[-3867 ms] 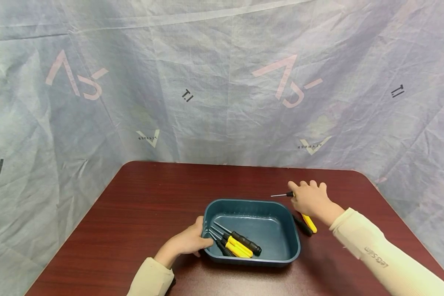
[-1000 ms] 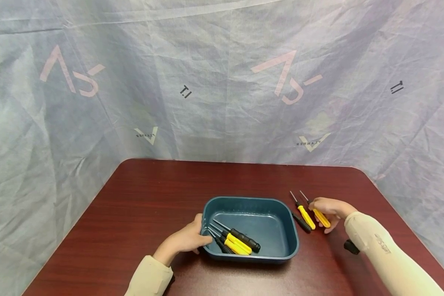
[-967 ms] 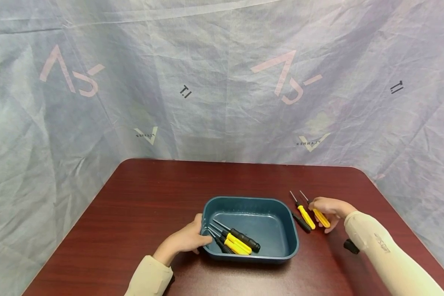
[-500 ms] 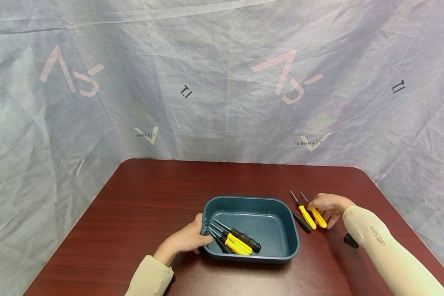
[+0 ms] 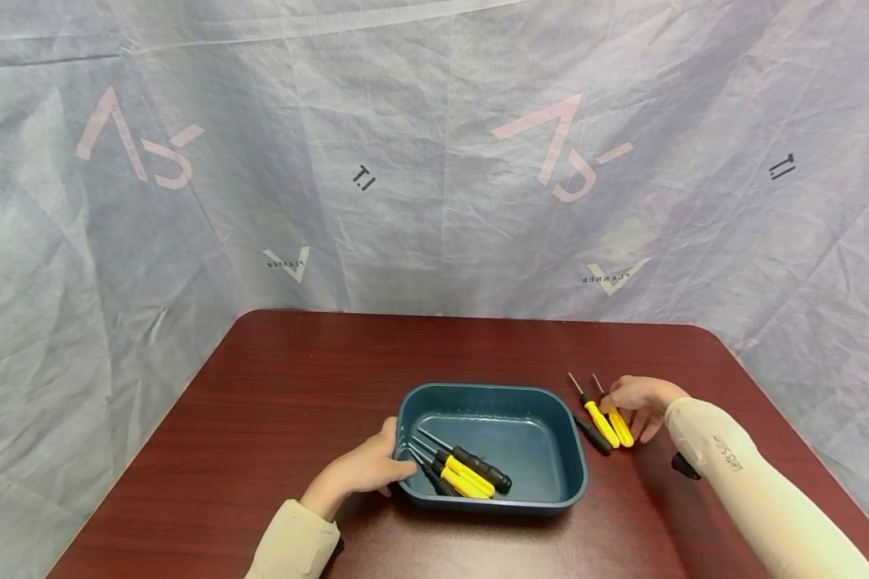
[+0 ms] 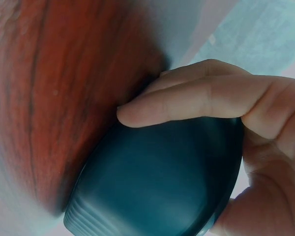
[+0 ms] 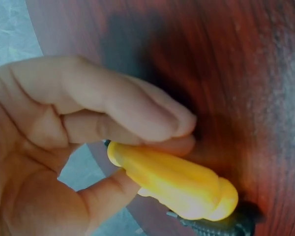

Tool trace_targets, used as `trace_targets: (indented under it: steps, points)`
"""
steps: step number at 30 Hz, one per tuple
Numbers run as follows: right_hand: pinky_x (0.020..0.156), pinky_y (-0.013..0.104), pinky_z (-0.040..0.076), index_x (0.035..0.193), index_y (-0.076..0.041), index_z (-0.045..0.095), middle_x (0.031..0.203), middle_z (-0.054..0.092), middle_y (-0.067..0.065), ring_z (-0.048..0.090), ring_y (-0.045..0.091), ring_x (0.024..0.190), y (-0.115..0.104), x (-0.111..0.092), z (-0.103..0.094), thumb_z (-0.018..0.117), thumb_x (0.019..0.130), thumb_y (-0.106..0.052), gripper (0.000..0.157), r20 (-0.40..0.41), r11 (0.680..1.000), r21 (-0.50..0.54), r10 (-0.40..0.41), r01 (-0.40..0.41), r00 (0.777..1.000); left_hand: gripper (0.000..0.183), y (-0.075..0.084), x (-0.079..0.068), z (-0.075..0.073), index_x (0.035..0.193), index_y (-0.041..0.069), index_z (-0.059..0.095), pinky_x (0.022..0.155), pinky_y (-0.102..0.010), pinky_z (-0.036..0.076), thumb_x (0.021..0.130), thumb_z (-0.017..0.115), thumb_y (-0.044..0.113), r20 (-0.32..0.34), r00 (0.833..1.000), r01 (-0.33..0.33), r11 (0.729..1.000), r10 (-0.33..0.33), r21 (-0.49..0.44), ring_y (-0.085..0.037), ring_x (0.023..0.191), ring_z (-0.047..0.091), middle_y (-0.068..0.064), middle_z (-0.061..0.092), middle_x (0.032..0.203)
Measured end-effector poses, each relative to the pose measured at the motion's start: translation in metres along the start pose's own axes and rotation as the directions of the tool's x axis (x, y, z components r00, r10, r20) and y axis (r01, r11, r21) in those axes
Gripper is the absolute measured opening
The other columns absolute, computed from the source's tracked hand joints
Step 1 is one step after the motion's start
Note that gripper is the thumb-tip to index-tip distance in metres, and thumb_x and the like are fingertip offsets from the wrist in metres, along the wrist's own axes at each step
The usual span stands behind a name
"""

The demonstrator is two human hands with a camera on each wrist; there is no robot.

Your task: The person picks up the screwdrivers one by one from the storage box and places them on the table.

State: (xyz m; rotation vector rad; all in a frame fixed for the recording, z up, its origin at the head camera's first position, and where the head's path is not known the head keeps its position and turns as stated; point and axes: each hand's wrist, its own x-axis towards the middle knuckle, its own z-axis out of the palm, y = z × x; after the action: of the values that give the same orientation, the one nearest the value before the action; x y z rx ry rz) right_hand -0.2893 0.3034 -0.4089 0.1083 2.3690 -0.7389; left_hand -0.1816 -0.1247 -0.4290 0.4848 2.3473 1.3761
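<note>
My left hand [image 5: 365, 460] grips the left wall of a dark teal plastic tray [image 5: 578, 482], thumb over the rim; in the left wrist view its fingers [image 6: 187, 101] lie along the outside wall. Right of the tray, my right hand [image 5: 640, 404] pinches a yellow-handled screwdriver [image 5: 622, 430] between thumb and fingers. The right wrist view has the yellow handle [image 7: 172, 182] between them. Another yellow-handled screwdriver [image 5: 603, 425] lies right beside it, shaft pointing to the back. A black-handled screwdriver [image 5: 594, 437] lies against the tray's right side.
Inside the tray's left half lie several screwdrivers, among them a thick black-handled one [image 5: 483, 469] and yellow-handled ones [image 5: 467, 481]. All stands on a dark red wooden table [image 5: 297, 370]. Behind it hangs a grey printed cloth [image 5: 405, 201].
Earlier, my right hand held a screwdriver behind the tray's right corner. Over the last second it has drawn a yellow-handled screwdriver left, up against the other yellow one. My left hand stays put.
</note>
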Motion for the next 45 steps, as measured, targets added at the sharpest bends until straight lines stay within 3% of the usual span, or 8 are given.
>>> trace_targets:
  steps: [9,19,28,35,45]
  points:
    - [0.056,0.037,0.054,0.118,0.006,0.044,0.077,0.056,0.015,0.059,0.027,0.058,-0.0034,-0.0003,0.0001,0.057,0.084,-0.022,0.045,0.002,0.999,-0.049,-0.007,0.007,1.0,0.069,0.0013,-0.0002,-0.0001,0.127,-0.011,0.021,0.046,-0.035,0.05,0.074,0.058,0.011,-0.004,1.0,0.002,1.0,-0.002,0.002,-0.02,0.061,0.054,-0.014,0.048,0.09]
    - [0.055,0.036,0.053,0.131,0.012,0.027,0.068,0.058,0.015,0.055,0.023,0.052,-0.0046,0.0007,0.0018,0.057,0.084,-0.02,0.064,0.01,0.998,-0.068,-0.004,0.005,1.0,0.068,0.0022,-0.0005,0.0005,0.127,-0.011,0.021,0.047,-0.036,0.05,0.074,0.058,0.01,-0.004,1.0,0.008,1.0,-0.007,0.004,-0.018,0.059,0.053,-0.014,0.049,0.089]
    - [0.055,0.037,0.053,0.127,0.009,0.033,0.069,0.058,0.015,0.056,0.025,0.055,-0.0039,-0.0006,0.0017,0.059,0.084,-0.022,0.059,0.002,0.997,-0.079,-0.01,0.01,1.0,0.068,0.0022,-0.0013,0.001,0.127,-0.011,0.021,0.047,-0.036,0.05,0.074,0.058,0.01,-0.003,1.0,0.01,1.0,-0.01,0.001,-0.018,0.06,0.053,-0.014,0.049,0.089]
    - [0.056,0.038,0.053,0.102,0.002,0.049,0.072,0.057,0.017,0.056,0.026,0.058,-0.0051,-0.0037,0.001,0.06,0.083,-0.023,0.033,-0.003,0.996,-0.087,-0.016,0.016,1.0,0.066,0.0002,-0.0014,0.0011,0.125,-0.011,0.023,0.046,-0.035,0.05,0.073,0.058,0.01,-0.013,1.0,0.007,1.0,-0.006,0.013,-0.019,0.059,0.053,-0.014,0.049,0.087]
    - [0.06,0.041,0.053,0.105,0.005,0.048,0.077,0.057,0.017,0.058,0.031,0.069,-0.0065,-0.009,-0.0011,0.063,0.081,-0.024,0.04,0.004,0.995,-0.093,-0.019,0.019,1.0,0.067,0.0016,-0.0017,-0.0008,0.126,-0.012,0.021,0.046,-0.036,0.05,0.074,0.058,0.01,-0.003,1.0,0.003,1.0,-0.003,0.014,-0.019,0.058,0.052,-0.014,0.048,0.087]
